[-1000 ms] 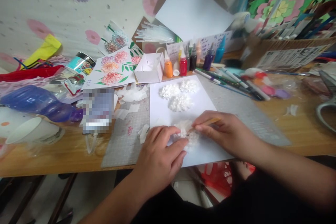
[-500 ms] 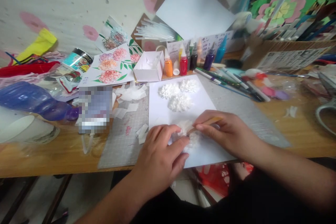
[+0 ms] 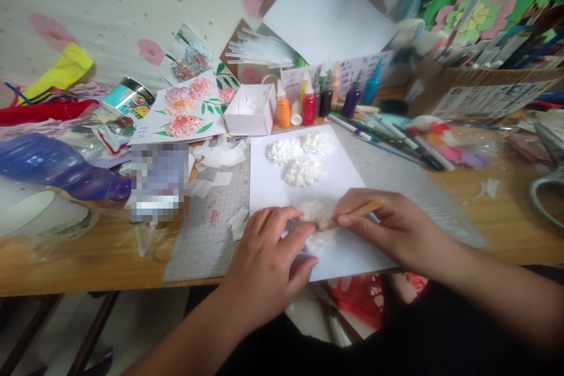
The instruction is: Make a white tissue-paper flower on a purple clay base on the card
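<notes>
My right hand [image 3: 388, 229] pinches a thin wooden stick [image 3: 356, 212] whose tip presses into a small white tissue clump [image 3: 314, 212] on a white sheet of paper [image 3: 273, 188]. My left hand [image 3: 271, 258] rests on the sheet's near edge, fingertips curled against the same clump. Three finished fluffy white tissue flowers [image 3: 299, 158] sit higher on the sheet. The sheet lies on a grey cutting mat [image 3: 211, 229].
Loose tissue squares [image 3: 220, 167] lie left of the sheet. Behind it stand a white box [image 3: 251, 108], coloured paint bottles [image 3: 324, 100] and markers [image 3: 388, 132]. A flower painting [image 3: 185, 111], a blue bottle [image 3: 53, 164] and scissors [image 3: 549, 188] flank the wooden table.
My right hand and stick shifted slightly right and down, and the tissue clump now shows more between my hands. The left hand barely moved.
</notes>
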The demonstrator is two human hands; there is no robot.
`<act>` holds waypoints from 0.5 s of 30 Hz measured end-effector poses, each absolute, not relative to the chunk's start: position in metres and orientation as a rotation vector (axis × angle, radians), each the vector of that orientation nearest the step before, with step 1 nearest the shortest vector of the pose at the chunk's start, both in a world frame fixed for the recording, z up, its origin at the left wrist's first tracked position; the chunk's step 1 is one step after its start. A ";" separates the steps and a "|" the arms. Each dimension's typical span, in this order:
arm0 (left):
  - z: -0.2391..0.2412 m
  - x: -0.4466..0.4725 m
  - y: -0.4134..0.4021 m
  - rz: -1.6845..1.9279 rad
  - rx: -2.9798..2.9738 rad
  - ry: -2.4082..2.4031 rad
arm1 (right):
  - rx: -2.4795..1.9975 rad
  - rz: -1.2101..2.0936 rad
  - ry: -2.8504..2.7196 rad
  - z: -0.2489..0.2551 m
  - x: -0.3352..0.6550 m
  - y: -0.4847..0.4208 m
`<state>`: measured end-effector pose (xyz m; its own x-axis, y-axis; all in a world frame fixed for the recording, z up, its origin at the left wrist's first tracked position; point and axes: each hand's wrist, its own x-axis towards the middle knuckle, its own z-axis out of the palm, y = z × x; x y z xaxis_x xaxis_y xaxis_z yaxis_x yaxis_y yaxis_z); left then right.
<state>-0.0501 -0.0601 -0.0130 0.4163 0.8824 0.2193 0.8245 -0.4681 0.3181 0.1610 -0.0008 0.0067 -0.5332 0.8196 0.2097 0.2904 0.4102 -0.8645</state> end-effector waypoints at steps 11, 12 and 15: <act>0.000 -0.072 -0.060 0.819 2.421 1.623 | -1.008 0.985 -1.975 -0.003 0.171 -0.004; 0.001 -0.082 -0.057 0.877 2.397 1.738 | -1.006 0.968 -1.978 -0.005 0.173 -0.003; 0.001 -0.113 -0.041 0.839 2.294 2.146 | -0.991 0.945 -1.982 -0.007 0.177 -0.002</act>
<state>-0.1135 -0.0412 0.0008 -0.0014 0.9003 0.4353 0.9567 -0.1255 0.2625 0.1766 -0.0018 -0.0068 -0.4487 0.8522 0.2690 0.3278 0.4370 -0.8376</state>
